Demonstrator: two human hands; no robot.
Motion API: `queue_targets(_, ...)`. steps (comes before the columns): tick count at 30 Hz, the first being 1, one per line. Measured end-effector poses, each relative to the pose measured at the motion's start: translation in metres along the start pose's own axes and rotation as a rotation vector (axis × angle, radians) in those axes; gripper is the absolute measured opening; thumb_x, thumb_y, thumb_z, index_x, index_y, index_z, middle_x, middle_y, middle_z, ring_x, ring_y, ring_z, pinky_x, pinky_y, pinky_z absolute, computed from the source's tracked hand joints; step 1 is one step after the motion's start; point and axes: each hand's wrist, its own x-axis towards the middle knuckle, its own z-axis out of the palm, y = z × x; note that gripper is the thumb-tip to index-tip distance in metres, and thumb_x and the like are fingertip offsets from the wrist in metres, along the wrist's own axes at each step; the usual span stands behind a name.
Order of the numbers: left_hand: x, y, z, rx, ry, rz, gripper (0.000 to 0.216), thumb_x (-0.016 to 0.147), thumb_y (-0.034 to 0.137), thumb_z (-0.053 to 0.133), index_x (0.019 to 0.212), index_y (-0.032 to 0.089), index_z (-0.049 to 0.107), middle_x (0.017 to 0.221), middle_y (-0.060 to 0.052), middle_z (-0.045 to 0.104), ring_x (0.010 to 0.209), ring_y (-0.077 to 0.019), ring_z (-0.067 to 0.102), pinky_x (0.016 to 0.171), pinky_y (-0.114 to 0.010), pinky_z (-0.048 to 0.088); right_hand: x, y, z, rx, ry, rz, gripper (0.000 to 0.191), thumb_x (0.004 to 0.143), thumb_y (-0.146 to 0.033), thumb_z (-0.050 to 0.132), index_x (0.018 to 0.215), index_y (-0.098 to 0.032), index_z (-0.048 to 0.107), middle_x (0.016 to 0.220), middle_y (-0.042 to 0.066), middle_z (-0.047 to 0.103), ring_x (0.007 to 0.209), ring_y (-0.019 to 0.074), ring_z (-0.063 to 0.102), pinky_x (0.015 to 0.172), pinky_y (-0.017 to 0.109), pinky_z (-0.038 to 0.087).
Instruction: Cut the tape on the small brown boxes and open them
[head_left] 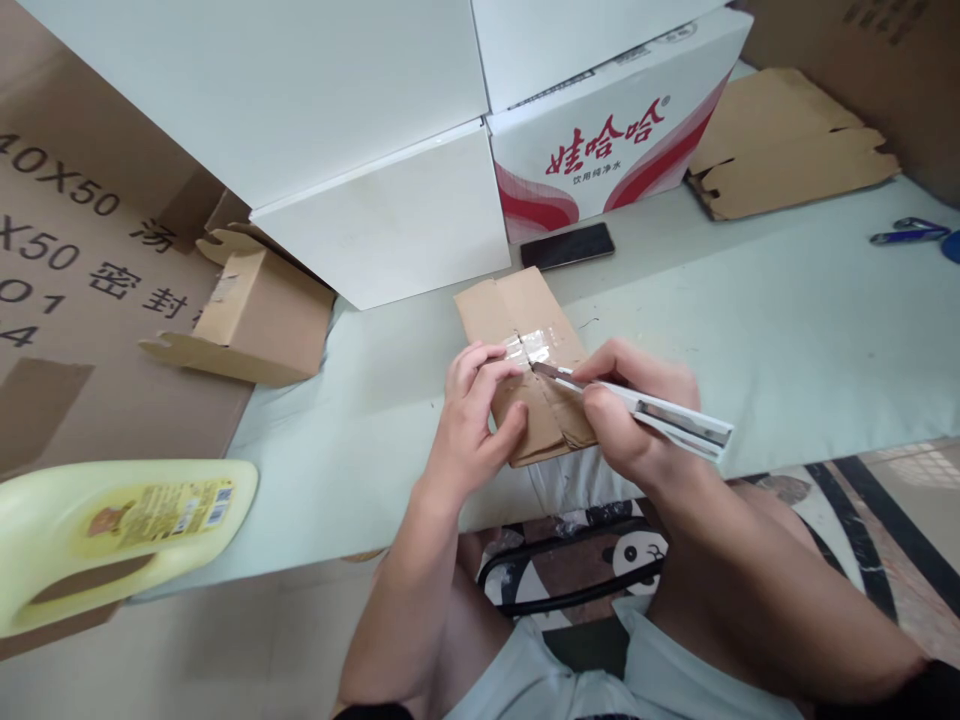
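Observation:
A small brown cardboard box [517, 300] lies at an angle on the cloth-covered table, with a strip of clear tape [538, 345] across its middle seam. My left hand [476, 420] is bent around its left side, fingers and thumb pressing on its top. In my right hand [637, 410] is a white utility knife [686, 425], held like a pen. Its blade tip touches the box at the seam beside the tape, close to my left fingertips. The underside of the box is hidden.
Behind the box lie a black phone [568, 245] and white cartons [382, 220], one with red print [607, 150]. An open cardboard box [262, 310] and a yellow jug [172, 505] stand left. Flattened cardboard [787, 150] and blue-handled scissors [911, 232] lie right.

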Motion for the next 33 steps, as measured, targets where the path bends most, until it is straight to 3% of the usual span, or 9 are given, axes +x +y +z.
queue_targets(10,-0.001,-0.004,0.000,-0.024,0.059,0.068,0.031,0.103,0.037,0.052,0.133,0.028,0.052,0.138,-0.010,0.056,0.137,-0.0262,0.049,0.121,-0.050,0.040,-0.010,0.017,0.008,0.168,0.277,-0.052,0.011,0.083,-0.028,0.056,0.090,-0.026,0.064,0.063,-0.003,0.055,0.051,0.0141,0.050,0.047,0.029,0.039)
queue_targets(15,-0.004,-0.006,0.001,-0.022,0.066,0.034,0.035,0.102,0.028,0.049,0.135,0.033,0.058,0.145,-0.009,0.046,0.139,-0.0269,0.048,0.117,-0.049,0.044,0.009,0.043,0.008,0.029,0.345,0.035,0.016,0.084,-0.030,0.053,0.098,-0.026,0.060,0.066,-0.004,0.052,0.052,0.0137,0.047,0.052,0.030,0.040)
queue_targets(20,-0.005,-0.007,0.002,-0.025,0.057,-0.033,0.032,0.099,0.034,0.050,0.129,0.029,0.063,0.145,-0.011,0.045,0.142,-0.0299,0.046,0.116,-0.051,0.046,0.024,0.079,0.011,-0.169,0.196,0.160,0.024,0.081,-0.038,0.054,0.101,-0.024,0.056,0.066,-0.003,0.054,0.058,0.0173,0.051,0.062,0.033,0.045)
queue_targets(23,-0.005,-0.009,0.002,-0.023,0.077,-0.040,0.032,0.098,0.034,0.052,0.127,0.027,0.062,0.143,-0.012,0.047,0.140,-0.0295,0.048,0.117,-0.052,0.046,0.027,0.094,0.011,-0.257,0.170,0.161,0.030,0.084,-0.042,0.055,0.107,-0.024,0.057,0.073,0.000,0.063,0.065,0.0208,0.057,0.070,0.036,0.049)
queue_targets(27,-0.006,-0.011,0.002,0.001,0.059,-0.003,0.031,0.097,0.029,0.050,0.123,0.028,0.067,0.152,-0.011,0.045,0.143,-0.0310,0.045,0.120,-0.055,0.041,0.027,0.105,0.012,-0.430,0.010,0.096,0.044,0.083,-0.035,0.056,0.123,-0.019,0.061,0.110,0.013,0.073,0.089,0.0278,0.067,0.083,0.042,0.052)
queue_targets(30,-0.007,-0.013,0.001,0.012,0.070,0.010,0.031,0.096,0.023,0.047,0.119,0.028,0.069,0.156,-0.009,0.044,0.145,-0.0312,0.043,0.121,-0.057,0.038,0.027,0.106,0.014,-0.533,-0.174,0.138,0.053,0.087,-0.030,0.055,0.138,-0.017,0.058,0.133,0.017,0.067,0.100,0.0303,0.069,0.089,0.045,0.052)
queue_targets(33,-0.007,-0.018,-0.004,-0.015,0.085,-0.024,0.027,0.098,0.029,0.046,0.115,0.028,0.067,0.154,-0.009,0.044,0.145,-0.0308,0.043,0.122,-0.057,0.037,0.027,0.104,0.016,-0.619,-0.344,0.215,0.061,0.088,-0.025,0.056,0.148,-0.019,0.052,0.146,0.016,0.060,0.115,0.0339,0.066,0.092,0.046,0.052)
